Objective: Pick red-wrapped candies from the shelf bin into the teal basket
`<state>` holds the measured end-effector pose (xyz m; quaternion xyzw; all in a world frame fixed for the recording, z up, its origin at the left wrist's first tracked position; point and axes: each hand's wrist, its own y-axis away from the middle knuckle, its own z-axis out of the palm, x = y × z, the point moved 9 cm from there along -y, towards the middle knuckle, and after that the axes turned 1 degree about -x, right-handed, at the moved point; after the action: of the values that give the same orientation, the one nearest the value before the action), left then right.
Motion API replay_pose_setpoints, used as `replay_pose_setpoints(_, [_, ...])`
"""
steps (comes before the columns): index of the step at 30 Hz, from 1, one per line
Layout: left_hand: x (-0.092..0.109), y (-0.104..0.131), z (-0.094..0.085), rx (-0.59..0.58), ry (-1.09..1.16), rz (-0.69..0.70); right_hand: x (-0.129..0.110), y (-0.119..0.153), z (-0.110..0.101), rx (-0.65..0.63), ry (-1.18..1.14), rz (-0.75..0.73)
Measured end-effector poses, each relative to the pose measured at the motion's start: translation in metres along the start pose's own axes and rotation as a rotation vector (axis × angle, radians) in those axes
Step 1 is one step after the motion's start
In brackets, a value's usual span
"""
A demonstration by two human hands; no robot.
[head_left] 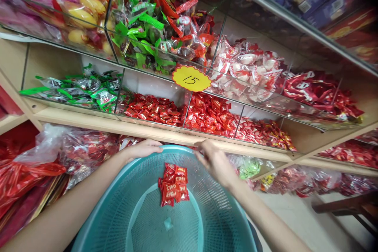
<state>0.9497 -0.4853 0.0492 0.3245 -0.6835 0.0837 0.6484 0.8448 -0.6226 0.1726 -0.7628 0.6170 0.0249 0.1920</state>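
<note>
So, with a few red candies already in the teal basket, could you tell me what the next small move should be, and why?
Probably reach the right hand forward into the bin of red candies just above the basket rim for another handful. The basket holds only a small pile of red packets, the right hand looks empty at the rim, and the left hand already steadies the basket.

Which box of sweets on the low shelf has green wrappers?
The leftmost compartment, up left of the left hand. Its packets are green and clear, while the compartments to its right hold red ones.
</note>
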Motion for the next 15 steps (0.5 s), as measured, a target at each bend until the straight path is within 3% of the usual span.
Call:
replay_pose_setpoints(3, [0.0, 0.0, 0.002, -0.013, 0.045, -0.018, 0.024, -0.026, -0.056, 0.252, 0.075, 0.029])
replay_pose_setpoints(5, [0.0, 0.001, 0.001, -0.002, 0.042, -0.024, 0.046, -0.042, -0.074, 0.314, 0.133, 0.07])
replay_pose_setpoints(9, [0.001, 0.0, -0.001, 0.008, 0.013, -0.006, 0.081, -0.067, -0.073, 0.273, 0.157, 0.113])
replay_pose_setpoints(15, [0.0, 0.001, -0.005, 0.021, -0.038, -0.002, 0.091, -0.08, -0.065, 0.231, 0.173, 0.111])
